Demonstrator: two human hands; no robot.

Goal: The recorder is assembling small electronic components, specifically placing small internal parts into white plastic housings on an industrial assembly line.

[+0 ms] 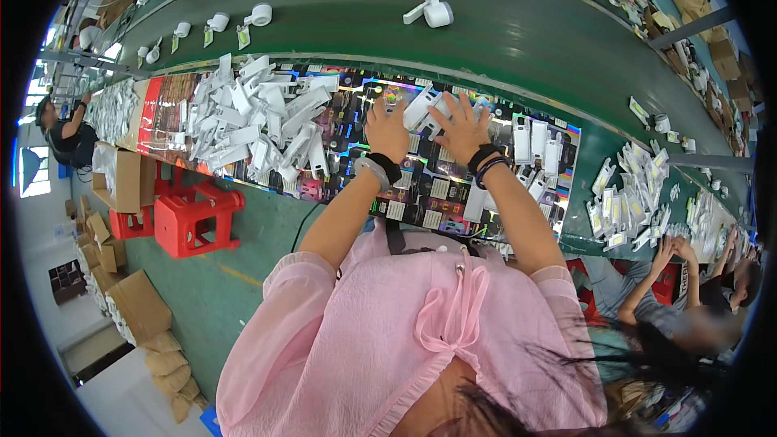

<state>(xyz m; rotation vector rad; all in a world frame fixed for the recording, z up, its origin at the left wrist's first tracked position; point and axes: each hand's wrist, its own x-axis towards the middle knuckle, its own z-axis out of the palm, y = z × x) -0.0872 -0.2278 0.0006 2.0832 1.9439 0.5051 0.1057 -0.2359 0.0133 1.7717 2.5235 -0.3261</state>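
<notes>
My left hand [387, 133] rests over the colourfully printed sheet on the worktable, its fingers stretched out. Beside it, my right hand [464, 133] has its fingers spread over some white plastic pieces. One long white piece [419, 108] lies between the two hands, close to the fingertips; whether either hand touches it I cannot tell. To the left sits a big heap of similar white plastic parts [255, 117]. Several more white pieces [522, 140] lie side by side to the right of my right hand. Another white piece [475, 203] lies below my right wrist.
Beyond the table runs a green conveyor belt [348, 16] carrying white round-headed devices [438, 13]. A red stool [197, 218] and cardboard boxes [137, 307] stand at left. At right, a co-worker's hands [673, 251] are near a pile of white parts [635, 194].
</notes>
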